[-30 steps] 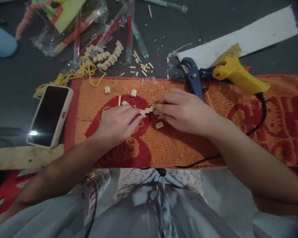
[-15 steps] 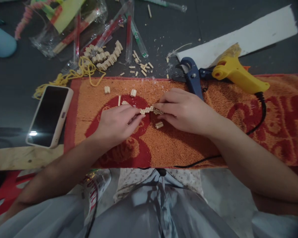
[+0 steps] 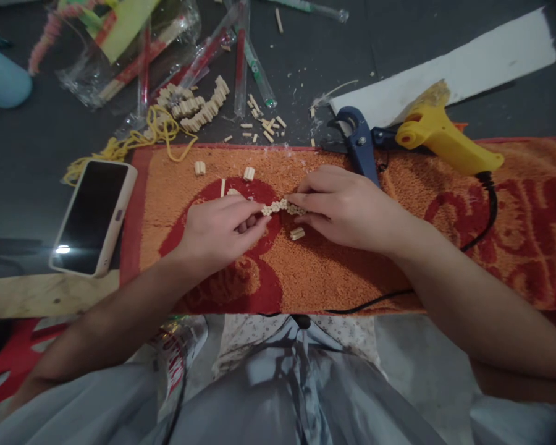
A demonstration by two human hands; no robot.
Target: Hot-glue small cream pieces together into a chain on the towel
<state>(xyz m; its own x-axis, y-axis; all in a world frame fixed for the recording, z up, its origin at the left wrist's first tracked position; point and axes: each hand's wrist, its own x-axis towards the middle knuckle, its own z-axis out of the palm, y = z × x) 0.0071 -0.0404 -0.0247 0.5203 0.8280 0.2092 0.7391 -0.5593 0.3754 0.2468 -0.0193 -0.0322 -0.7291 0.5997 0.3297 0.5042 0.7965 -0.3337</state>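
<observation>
A short curved strip of small wooden stick bundles [image 3: 278,206] spans the gap between my hands, low over an orange and red towel [image 3: 333,278]. Its left end is pinched in the fingertips of my left hand [image 3: 222,232]. My right hand [image 3: 347,207] grips the other end, with the fingers partly covering it. Just below the strip lies a loose stick bundle [image 3: 297,233]. Two more bundles, one [image 3: 249,173] near the strip and one [image 3: 199,167] farther left, rest on the towel. A single thin stick [image 3: 222,188] lies beside my left hand.
Blue cutters [image 3: 361,145] and a yellow glue gun [image 3: 449,139] with a black cable lie at the right, by a white board [image 3: 491,59]. A phone [image 3: 92,216], yellow string [image 3: 162,127], joined stick bundles [image 3: 206,111] and wrapped chopsticks [image 3: 143,68] are at the left.
My left fingers have shifted slightly at the strip's left end, and the lower fingers show more. The right hand looks unmoved.
</observation>
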